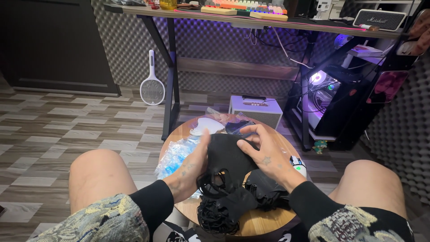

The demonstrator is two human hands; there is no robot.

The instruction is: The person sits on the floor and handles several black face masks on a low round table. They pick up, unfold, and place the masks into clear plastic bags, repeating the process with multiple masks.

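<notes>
Both hands hold one black face mask up over a small round wooden desk that stands between the person's knees. The left hand has its grip pressed onto the mask's left edge, thumb on top and the other fingers hidden behind the cloth; the right hand pinches the upper right edge, fingers curled over it. The mask's ear loops dangle below the hands. Under and in front of the held mask lies a loose pile of black masks, their loops tangled and spilling off the near rim. To the left of the hands sits a heap of clear plastic wrappers; beyond them lie a white mask and a dark item in plastic. A white mouse rests by the right wrist. As a judgement, the work looks partway along: many masks already lie out of their wrappers, one is in hand, and at least one wrapped item looks untouched. Farther off are a big desk with keyboards, a lit computer, a small white amplifier and an electric swatter.
</notes>
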